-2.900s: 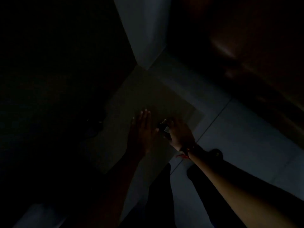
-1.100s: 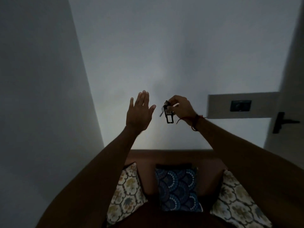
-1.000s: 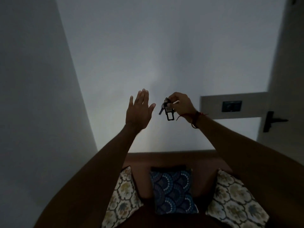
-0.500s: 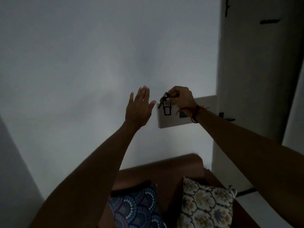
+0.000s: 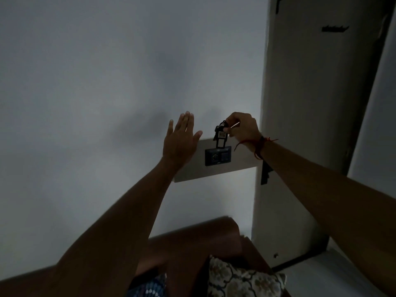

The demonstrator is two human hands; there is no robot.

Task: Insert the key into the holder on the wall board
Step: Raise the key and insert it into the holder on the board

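Observation:
The room is dim. My right hand (image 5: pixel 241 127) pinches a key (image 5: pixel 221 133) with a dark rectangular tag that hangs down from my fingers. The tag dangles just above a dark holder plate (image 5: pixel 218 155) set in a pale wall board (image 5: pixel 240 161). My left hand (image 5: pixel 179 140) is raised flat with fingers apart, empty, in front of the board's left end. A red thread band circles my right wrist.
A pale door (image 5: pixel 310 103) stands right of the board, with a dark handle (image 5: pixel 265 174) partly behind my right forearm and a hook rack (image 5: pixel 334 28) high up. Below are a brown sofa back (image 5: pixel 192 239) and patterned cushions (image 5: pixel 244 279).
From a dark floor scene, the view has swung up and right to the wall. The board now sits behind both hands, and the key tag hangs right above the dark holder plate.

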